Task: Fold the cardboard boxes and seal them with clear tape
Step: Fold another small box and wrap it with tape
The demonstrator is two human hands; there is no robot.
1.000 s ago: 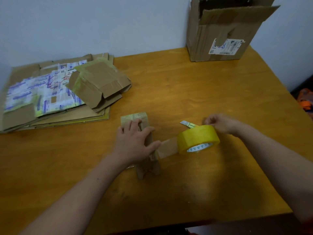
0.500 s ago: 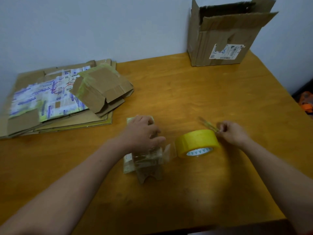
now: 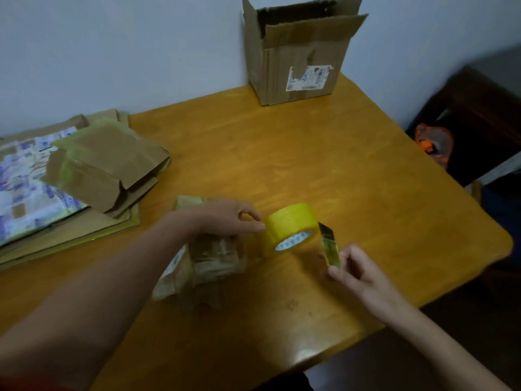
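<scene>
Left hand [image 3: 222,221] lies palm down on the small cardboard box [image 3: 214,255], fingers loosely stretched, thumb tip touching the side of the yellow tape roll [image 3: 290,224]. I judge I am pinning the box so it does not slide while the tape is cut. The box sits near the middle of the worktop [image 3: 366,179], toward the near edge, and is already wrapped in shiny tape. The roll stands on its rim just to the box's right; whether a strip joins them I cannot tell. Right hand [image 3: 355,269] pinches a small cutter [image 3: 329,246] by its handle, blade up and tilted toward the roll, close to it but not touching. It probably has to come in between roll and box. Bare wood shows from the roll out to the right edge and the rounded near right corner, so that arm has room to swing. The flattened cardboard stack [image 3: 70,179] crowds the left edge; the large open box [image 3: 296,57] stands at the far edge, well apart.
</scene>
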